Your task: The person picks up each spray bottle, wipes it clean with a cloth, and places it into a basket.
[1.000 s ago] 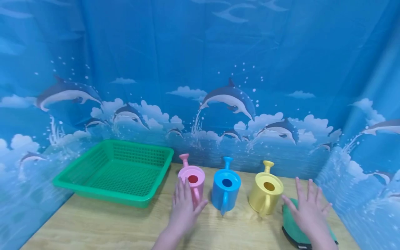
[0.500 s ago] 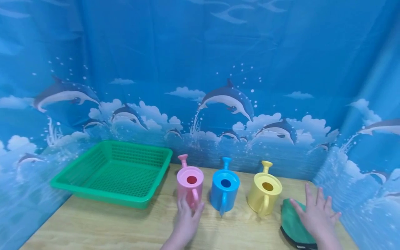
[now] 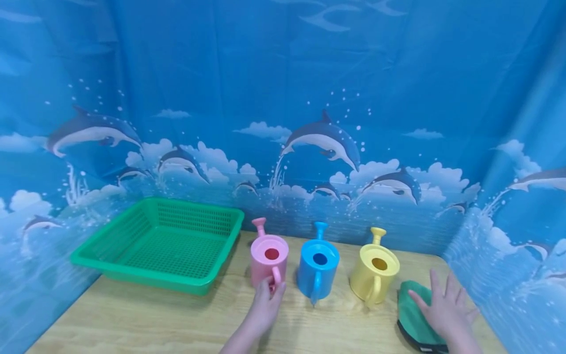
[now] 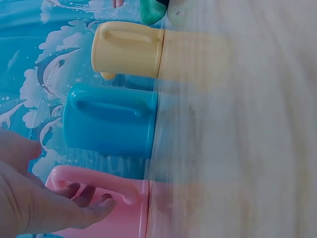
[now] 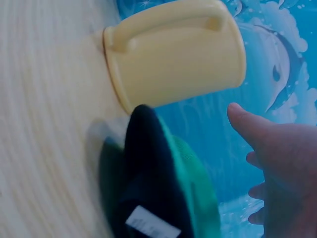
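The pink watering can [image 3: 268, 258] stands on the table with its spout toward the backdrop. My left hand [image 3: 264, 305] is at its handle [image 4: 94, 179]. In the left wrist view its fingertips overlap the can's side beside the handle, while the thumb stands apart from it. A blue watering can [image 3: 319, 270] and a yellow watering can [image 3: 375, 273] stand to the right in a row. My right hand [image 3: 448, 309], fingers spread, is beside and above a green domed cloth thing [image 3: 413, 309] with a dark edge. A white label [image 5: 152, 224] shows on its dark side.
A green plastic basket [image 3: 150, 282] with slotted walls stands at the table's left. The wooden table [image 3: 177, 319] runs back to a blue dolphin-printed backdrop [image 3: 283, 98], which also rises along both sides.
My left hand has drawn back from over the pink can's top and come down to its handle, fingers bending. My right hand has shifted slightly right, uncovering more of the green cloth thing.
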`<state>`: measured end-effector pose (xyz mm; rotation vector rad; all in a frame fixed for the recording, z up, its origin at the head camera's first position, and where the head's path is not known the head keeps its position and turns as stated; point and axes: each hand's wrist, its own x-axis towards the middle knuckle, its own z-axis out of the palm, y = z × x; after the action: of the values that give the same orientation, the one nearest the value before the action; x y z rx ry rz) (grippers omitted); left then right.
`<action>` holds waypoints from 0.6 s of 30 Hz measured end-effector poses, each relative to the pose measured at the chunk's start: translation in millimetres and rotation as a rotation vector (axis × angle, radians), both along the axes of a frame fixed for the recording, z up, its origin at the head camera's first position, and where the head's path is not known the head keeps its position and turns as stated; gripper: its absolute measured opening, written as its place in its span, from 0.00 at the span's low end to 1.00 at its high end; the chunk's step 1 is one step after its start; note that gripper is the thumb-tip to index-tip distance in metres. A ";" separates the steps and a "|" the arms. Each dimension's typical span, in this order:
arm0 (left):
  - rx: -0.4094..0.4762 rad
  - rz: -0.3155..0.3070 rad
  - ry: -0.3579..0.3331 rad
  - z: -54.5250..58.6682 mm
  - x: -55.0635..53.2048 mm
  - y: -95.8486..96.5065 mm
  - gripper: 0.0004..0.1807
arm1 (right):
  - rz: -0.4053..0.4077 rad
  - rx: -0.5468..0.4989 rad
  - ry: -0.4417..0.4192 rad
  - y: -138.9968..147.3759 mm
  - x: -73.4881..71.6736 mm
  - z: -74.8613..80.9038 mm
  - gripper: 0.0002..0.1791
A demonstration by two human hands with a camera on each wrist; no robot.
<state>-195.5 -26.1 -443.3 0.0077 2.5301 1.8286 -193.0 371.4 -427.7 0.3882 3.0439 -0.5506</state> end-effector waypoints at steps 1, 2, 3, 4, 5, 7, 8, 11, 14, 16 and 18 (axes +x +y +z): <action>0.003 -0.011 -0.006 0.2 -0.9 -0.2 0.37 | -0.001 -0.004 -0.011 0.7 -0.7 -1.9 0.58; 0.003 -0.020 -0.004 0.2 -2.0 -0.3 0.37 | -0.002 -0.005 -0.023 1.3 -1.5 -3.4 0.59; 0.004 -0.026 0.004 0.7 -2.9 -0.3 0.37 | -0.001 -0.012 -0.033 2.1 -2.4 -4.8 0.59; 0.004 -0.034 0.010 1.1 -3.9 -0.1 0.36 | -0.001 -0.015 -0.044 2.8 -2.7 -5.9 0.59; 0.002 -0.038 0.012 1.9 -5.0 0.1 0.36 | -0.001 -0.021 -0.053 3.0 -3.1 -6.4 0.59; -0.006 -0.043 0.021 2.9 -7.4 0.8 0.35 | 0.004 -0.036 -0.068 3.6 -3.9 -7.3 0.59; -0.006 -0.044 0.017 3.6 -8.6 1.2 0.33 | 0.006 -0.041 -0.075 3.9 -4.2 -7.7 0.59; -0.019 -0.041 -0.007 4.8 -11.2 1.7 0.30 | 0.019 -0.060 -0.096 4.0 -4.8 -9.8 0.60; -0.037 -0.048 -0.032 5.1 -12.5 0.8 0.24 | 0.029 -0.058 -0.124 4.2 -5.2 -12.9 0.62; -0.059 -0.053 -0.018 4.0 -13.1 -0.8 0.20 | 0.039 -0.055 -0.140 5.1 -5.1 -15.8 0.63; -0.066 -0.055 -0.013 2.7 -13.5 -2.5 0.18 | 0.048 -0.045 -0.154 5.4 -4.7 -18.1 0.64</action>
<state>-209.0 -28.7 -440.6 0.0635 2.5524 1.7198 -197.7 376.8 -445.9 0.3379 2.8799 -0.5582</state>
